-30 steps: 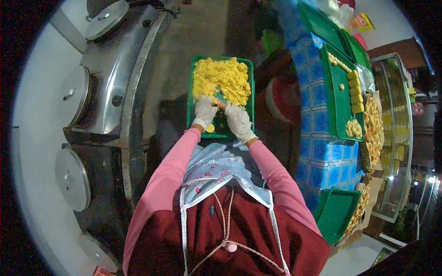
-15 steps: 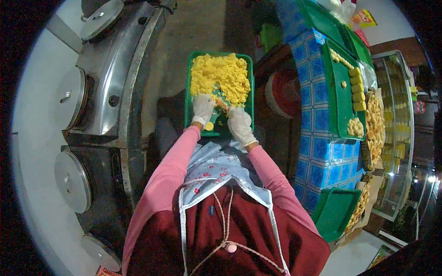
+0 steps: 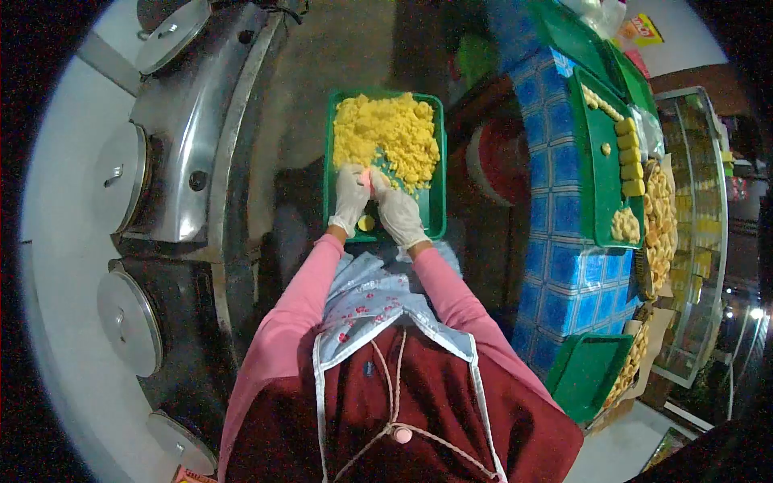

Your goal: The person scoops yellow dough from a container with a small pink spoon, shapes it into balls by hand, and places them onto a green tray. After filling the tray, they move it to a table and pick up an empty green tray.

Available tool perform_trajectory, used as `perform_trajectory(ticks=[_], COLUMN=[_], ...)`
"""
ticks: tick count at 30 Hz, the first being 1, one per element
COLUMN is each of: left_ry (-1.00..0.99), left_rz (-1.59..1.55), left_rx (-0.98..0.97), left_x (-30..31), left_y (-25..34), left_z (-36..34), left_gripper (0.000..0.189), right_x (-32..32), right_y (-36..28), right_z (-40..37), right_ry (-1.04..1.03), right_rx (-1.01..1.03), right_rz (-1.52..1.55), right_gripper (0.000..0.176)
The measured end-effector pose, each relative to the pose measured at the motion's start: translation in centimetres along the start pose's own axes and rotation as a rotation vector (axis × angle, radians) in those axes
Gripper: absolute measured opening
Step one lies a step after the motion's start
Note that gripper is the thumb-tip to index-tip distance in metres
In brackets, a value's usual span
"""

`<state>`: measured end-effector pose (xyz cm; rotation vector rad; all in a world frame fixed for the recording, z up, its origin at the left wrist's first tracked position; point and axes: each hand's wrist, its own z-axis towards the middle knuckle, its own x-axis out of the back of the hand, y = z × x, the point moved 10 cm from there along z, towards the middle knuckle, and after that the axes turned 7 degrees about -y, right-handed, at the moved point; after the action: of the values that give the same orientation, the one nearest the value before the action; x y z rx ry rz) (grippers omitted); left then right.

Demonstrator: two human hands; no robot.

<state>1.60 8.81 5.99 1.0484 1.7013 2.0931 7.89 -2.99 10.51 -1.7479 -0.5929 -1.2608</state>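
A crumbly, coarse yellow mass (image 3: pixel 386 129) covers the far part of a smooth, rectangular green tray (image 3: pixel 442 173), with small loose crumbs along its near edge. One flat, round yellow disc (image 3: pixel 366 223) lies at the tray's near end, below the hands. Both hands wear thin, wrinkled, whitish gloves and meet above the tray, at the near edge of the mass. Between them is one small pink piece (image 3: pixel 368 182); its exact shape is hidden. The left hand (image 3: pixel 349 196) has its fingers curled in against the piece, and the right hand (image 3: pixel 398 212) reaches it from the right with fingers bent and close together. Which fingertips pinch it, I cannot tell.

To the right, on a glossy blue checked surface (image 3: pixel 554 233), a long green tray (image 3: pixel 600 185) bears five smooth yellow blocks (image 3: pixel 630 155) in one row, one small round ball (image 3: pixel 606 149), a line of pale pieces (image 3: pixel 598 102) and a lumpy pale cluster (image 3: pixel 625 226) at its near end. On the left are four round metal lids (image 3: pixel 129 322), each with a handle
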Motion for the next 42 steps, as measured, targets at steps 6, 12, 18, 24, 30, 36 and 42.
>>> perform_trajectory(ticks=[6, 12, 18, 24, 30, 36, 42], left_ry=[-0.243, -0.403, -0.212, -0.163, -0.177, -0.168, -0.112], left_rz=[0.054, 0.484, 0.356, 0.285, 0.279, 0.153, 0.043], left_rx=[-0.069, -0.084, -0.009, 0.075, 0.098, 0.113, 0.075], left_x=[-1.7, -2.5, -2.7, -2.4, -2.3, -2.1, -0.8], left_y=[0.8, 3.8, 2.4, 1.3, 0.2, -0.3, 1.9], left_z=[0.7, 0.5, -1.2, -1.6, -1.6, -1.8, -2.0], left_gripper=[0.043, 0.048, 0.041, 0.039, 0.044, 0.041, 0.03], right_x=[0.8, 4.9, -0.4, 3.2, 3.7, 6.5, -0.1], right_y=[1.1, 5.0, 5.1, 1.8, 0.7, 0.2, 0.2], right_z=[-1.7, -4.4, -2.3, -4.6, -4.8, -5.1, -1.9], right_ry=[-0.167, 0.141, 0.074, 0.253, 0.154, 0.223, -0.058], right_rx=[-0.016, -0.147, -0.271, -0.076, -0.043, -0.061, -0.073], right_rz=[0.002, -0.02, 0.158, 0.049, -0.1, 0.113, -0.015], right_gripper=[0.046, 0.037, 0.047, 0.06, 0.07, 0.053, 0.046])
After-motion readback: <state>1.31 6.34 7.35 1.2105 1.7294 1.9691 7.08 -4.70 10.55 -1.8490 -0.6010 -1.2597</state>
